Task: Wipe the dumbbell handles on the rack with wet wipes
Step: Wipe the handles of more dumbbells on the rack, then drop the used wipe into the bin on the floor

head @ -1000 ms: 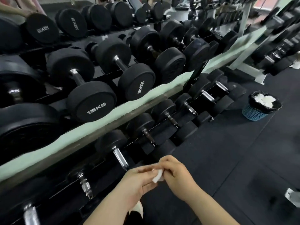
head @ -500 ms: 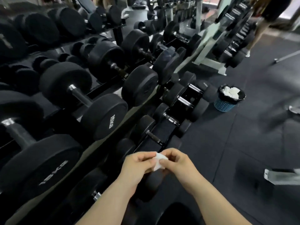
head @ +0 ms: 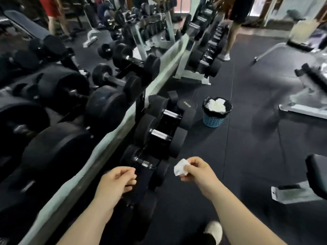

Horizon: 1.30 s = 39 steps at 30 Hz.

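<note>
In the pinch of the right hand (head: pixel 196 171): a crumpled white wet wipe (head: pixel 180 167), held clear of the dumbbells.
Thumb and curled fingers grip the wipe. Just left of the grip, on the lowest tier of the rack (head: pixel 113 131), lies the nearest dumbbell handle (head: pixel 145 163). It is a short chrome bar whose long axis runs left to right, roughly toward the wipe, with a black end weight between them. The left hand (head: pixel 115 181), fingers loosely curled and holding nothing, hovers just left of that handle and is the nearer hand. More handles line up beyond the grip, and farther off to the right stands a bin (head: pixel 216 110) of used wipes. Half a second ago both hands pinched the wipe together; now they are apart.
</note>
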Each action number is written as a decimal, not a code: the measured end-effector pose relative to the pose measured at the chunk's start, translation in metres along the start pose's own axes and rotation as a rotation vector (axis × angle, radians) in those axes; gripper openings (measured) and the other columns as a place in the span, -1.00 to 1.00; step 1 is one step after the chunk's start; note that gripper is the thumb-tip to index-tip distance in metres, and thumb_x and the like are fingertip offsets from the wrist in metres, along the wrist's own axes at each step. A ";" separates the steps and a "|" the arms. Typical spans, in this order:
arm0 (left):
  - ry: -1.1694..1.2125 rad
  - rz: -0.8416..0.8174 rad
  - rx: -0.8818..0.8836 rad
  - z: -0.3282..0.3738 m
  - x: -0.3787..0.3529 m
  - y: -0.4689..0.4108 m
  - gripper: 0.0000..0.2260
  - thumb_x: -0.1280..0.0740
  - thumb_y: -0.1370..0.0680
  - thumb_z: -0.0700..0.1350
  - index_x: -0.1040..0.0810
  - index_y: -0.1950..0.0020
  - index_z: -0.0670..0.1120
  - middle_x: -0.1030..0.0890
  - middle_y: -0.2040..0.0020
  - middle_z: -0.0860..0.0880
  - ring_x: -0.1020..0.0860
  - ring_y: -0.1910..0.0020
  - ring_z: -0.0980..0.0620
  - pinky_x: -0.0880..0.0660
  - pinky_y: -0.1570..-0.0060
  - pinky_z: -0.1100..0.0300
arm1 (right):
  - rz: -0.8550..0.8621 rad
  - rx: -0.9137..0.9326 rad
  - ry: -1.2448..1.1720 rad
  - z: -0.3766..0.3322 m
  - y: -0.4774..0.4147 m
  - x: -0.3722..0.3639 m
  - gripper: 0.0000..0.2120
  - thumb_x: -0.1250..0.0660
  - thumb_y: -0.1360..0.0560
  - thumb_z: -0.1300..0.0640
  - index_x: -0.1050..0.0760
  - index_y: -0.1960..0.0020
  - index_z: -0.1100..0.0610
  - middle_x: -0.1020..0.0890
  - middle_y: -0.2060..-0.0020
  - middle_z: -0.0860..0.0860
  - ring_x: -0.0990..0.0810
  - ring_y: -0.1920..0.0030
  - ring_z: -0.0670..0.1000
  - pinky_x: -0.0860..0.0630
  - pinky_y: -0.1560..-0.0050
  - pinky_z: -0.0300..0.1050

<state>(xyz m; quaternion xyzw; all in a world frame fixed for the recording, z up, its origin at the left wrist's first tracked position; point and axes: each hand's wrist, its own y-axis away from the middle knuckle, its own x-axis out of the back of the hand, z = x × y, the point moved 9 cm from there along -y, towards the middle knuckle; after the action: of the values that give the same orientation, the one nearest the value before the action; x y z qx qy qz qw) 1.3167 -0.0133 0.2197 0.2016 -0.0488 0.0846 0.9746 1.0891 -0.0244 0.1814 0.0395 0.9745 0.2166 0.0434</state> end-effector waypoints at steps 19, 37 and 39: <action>-0.005 -0.083 -0.048 0.148 -0.406 -0.270 -0.79 -0.21 -0.54 -0.31 -0.52 0.20 -0.06 -0.55 0.28 -0.04 -0.50 0.29 0.07 -0.46 0.21 0.26 | 0.376 -0.231 -0.155 -0.115 -0.311 0.395 -0.83 -0.15 -0.47 0.42 -0.44 0.20 0.23 -0.52 0.30 0.14 -0.47 0.32 0.05 -0.44 0.26 -0.15; -0.126 0.098 0.059 0.205 -0.590 -0.511 -0.80 -0.26 -0.52 -0.25 -0.57 0.19 0.01 -0.62 0.24 -0.02 -0.57 0.20 0.04 -0.48 0.17 0.23 | 0.390 -0.385 0.107 -0.174 -0.726 0.532 -0.58 -0.22 -0.48 0.26 -0.23 -0.30 0.08 -0.51 0.23 0.14 -0.51 0.30 0.06 -0.33 0.47 -0.21; -0.080 0.148 0.085 0.201 -0.599 -0.513 -0.79 -0.25 -0.52 -0.27 -0.57 0.21 0.00 -0.61 0.24 -0.04 -0.58 0.20 0.04 -0.48 0.17 0.23 | 0.358 -0.420 0.227 -0.170 -0.743 0.540 -0.69 -0.19 -0.47 0.30 -0.29 -0.15 0.05 -0.43 0.33 0.06 -0.45 0.44 -0.03 -0.40 0.50 -0.23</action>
<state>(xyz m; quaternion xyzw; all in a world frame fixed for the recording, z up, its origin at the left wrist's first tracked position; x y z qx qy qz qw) 0.8119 -0.6449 0.1288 0.2418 -0.0991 0.1503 0.9535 0.4924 -0.7154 -0.0176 0.1764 0.8845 0.4207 -0.0978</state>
